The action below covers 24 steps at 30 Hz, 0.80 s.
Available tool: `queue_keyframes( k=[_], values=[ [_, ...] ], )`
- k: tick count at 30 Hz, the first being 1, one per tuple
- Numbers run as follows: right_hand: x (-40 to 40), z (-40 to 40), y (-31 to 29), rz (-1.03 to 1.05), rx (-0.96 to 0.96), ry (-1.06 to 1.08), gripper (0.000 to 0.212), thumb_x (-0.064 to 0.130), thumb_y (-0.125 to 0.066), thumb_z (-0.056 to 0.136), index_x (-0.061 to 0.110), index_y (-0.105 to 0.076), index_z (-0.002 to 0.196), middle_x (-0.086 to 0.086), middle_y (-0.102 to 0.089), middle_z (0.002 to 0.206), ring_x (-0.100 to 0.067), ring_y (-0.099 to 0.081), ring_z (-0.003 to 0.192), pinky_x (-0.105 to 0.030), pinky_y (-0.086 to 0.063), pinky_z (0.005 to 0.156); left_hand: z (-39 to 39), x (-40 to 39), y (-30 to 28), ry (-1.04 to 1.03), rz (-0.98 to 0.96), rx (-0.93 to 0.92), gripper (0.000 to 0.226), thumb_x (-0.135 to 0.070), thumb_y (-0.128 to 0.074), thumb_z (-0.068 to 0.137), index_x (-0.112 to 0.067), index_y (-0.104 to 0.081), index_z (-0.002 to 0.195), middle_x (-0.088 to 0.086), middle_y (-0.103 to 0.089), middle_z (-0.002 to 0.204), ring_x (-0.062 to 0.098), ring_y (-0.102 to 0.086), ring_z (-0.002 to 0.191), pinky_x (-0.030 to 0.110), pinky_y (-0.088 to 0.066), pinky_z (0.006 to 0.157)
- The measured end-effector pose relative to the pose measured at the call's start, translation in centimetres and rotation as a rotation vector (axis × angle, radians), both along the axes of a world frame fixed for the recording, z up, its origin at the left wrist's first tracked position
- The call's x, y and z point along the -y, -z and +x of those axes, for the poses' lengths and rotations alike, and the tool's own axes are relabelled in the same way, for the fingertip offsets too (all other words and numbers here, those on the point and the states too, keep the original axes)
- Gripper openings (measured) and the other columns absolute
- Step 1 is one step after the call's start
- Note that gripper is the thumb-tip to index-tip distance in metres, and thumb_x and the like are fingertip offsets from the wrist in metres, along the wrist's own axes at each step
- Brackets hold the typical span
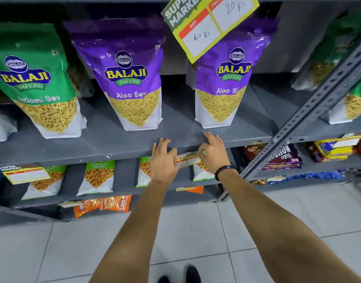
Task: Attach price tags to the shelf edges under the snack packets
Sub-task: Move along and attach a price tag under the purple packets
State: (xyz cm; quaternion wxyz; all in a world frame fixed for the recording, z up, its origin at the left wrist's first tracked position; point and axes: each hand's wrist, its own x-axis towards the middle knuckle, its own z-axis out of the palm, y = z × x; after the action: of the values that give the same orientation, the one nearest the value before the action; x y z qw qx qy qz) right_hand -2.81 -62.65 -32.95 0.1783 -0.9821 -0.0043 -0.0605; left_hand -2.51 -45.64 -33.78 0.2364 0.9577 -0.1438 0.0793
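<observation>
A yellow-bordered price tag (188, 160) lies against the front edge of the grey shelf (73, 154), between my two hands. My left hand (163, 160) covers the tag's left end, fingers spread on the edge. My right hand (213, 154), with a black bead bracelet on the wrist, pinches the tag's right end while its upper fingers rest on the shelf top. Two purple Aloo Sev packets (132, 78) (226, 78) and a green packet (32, 78) stand on this shelf. Another tag (210, 23) hangs from the shelf above.
A tag (26, 174) hangs at the left of the same shelf edge. Lower shelves hold small snack packets (98, 176) and orange packets (102, 205). A slotted grey upright (310, 117) runs diagonally at the right, with biscuit packs (281, 158) beyond. Tiled floor below.
</observation>
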Motion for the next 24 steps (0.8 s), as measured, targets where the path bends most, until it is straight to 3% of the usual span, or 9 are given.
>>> queue_keyframes(
  k=[6,9,14,19,24],
  values=[
    [0.3,0.4,-0.6,0.072,0.006,0.024,0.007,0.004,-0.062,0.080,0.004,-0.069,0.077,-0.017,-0.053,0.130,-0.034,-0.048,0.119,-0.042,-0.030,0.106,0.1,0.6,-0.8,-0.087,-0.037,0.041,0.006,0.006,-0.057,0.079,0.001,-0.061,0.079,0.023,-0.060,0.114,0.043,-0.056,0.102,0.054,-0.040,0.102],
    [0.3,0.8,-1.2,0.116,-0.004,0.045,0.008,0.005,-0.063,0.079,0.007,-0.069,0.076,-0.014,-0.058,0.125,-0.033,-0.052,0.112,-0.040,-0.034,0.100,0.2,0.7,-1.6,-0.102,-0.030,0.015,0.009,0.005,-0.055,0.078,-0.003,-0.059,0.081,0.017,-0.060,0.110,0.040,-0.054,0.093,0.049,-0.050,0.082],
    [0.3,1.0,-1.3,0.134,-0.014,0.056,0.006,0.007,-0.065,0.078,0.009,-0.069,0.075,-0.012,-0.059,0.123,-0.032,-0.052,0.112,-0.041,-0.035,0.100,0.5,1.2,-2.0,-0.145,-0.021,-0.027,0.006,0.001,-0.054,0.080,-0.004,-0.057,0.082,0.014,-0.058,0.107,0.036,-0.053,0.090,0.044,-0.051,0.070],
    [0.1,0.9,-1.2,0.183,0.022,0.081,0.002,0.010,-0.067,0.078,0.008,-0.067,0.078,-0.012,-0.061,0.115,-0.033,-0.053,0.107,-0.040,-0.035,0.098,0.8,1.7,-1.9,-0.184,0.024,-0.061,0.008,-0.007,-0.053,0.085,-0.003,-0.057,0.091,0.014,-0.055,0.111,0.036,-0.051,0.094,0.044,-0.051,0.069],
    [-0.2,0.9,-1.2,0.193,0.050,0.111,0.028,0.026,-0.072,0.076,0.012,-0.058,0.095,-0.010,-0.063,0.104,-0.032,-0.052,0.103,-0.042,-0.036,0.094,1.1,1.9,-2.1,-0.255,-0.008,-0.099,0.033,-0.028,-0.066,0.082,-0.005,-0.050,0.099,0.014,-0.056,0.105,0.034,-0.053,0.095,0.044,-0.049,0.068]
  ],
)
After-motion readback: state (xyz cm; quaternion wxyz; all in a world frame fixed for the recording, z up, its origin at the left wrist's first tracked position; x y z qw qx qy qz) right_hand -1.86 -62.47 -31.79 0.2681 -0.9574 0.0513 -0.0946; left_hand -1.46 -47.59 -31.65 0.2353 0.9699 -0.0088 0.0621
